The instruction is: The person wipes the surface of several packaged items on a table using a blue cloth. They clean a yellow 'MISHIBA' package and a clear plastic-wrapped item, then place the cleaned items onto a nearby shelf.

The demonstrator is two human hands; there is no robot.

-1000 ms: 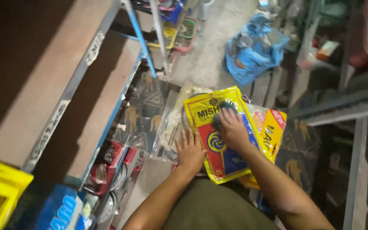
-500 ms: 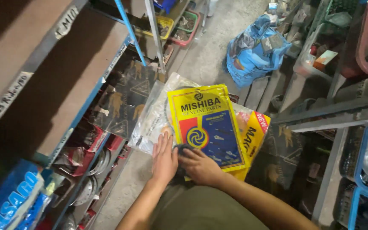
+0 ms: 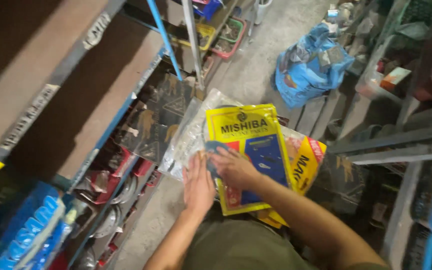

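Note:
A flat yellow and blue packet [image 3: 256, 145] lies on top of a stack of packets on my lap. My right hand [image 3: 233, 167] rests on its left edge, fingers curled over the packet's near left side. My left hand [image 3: 198, 185] lies flat beside it, fingers apart, pressing on a clear plastic packet [image 3: 188, 135] that sticks out to the left of the stack. Under the top packet a yellow and red packet [image 3: 306, 160] shows at the right.
A metal shelf rack [image 3: 76, 100] with brown boards stands at the left, with dark packets [image 3: 158, 117] and metal parts [image 3: 111, 185] low down. A blue plastic bag [image 3: 308, 67] sits on the concrete floor ahead. More shelves and crates [image 3: 426, 75] line the right.
My right hand slid from the top packet's middle down to its left edge. My left hand stayed at the left of the stack. The camera tilted and moved closer.

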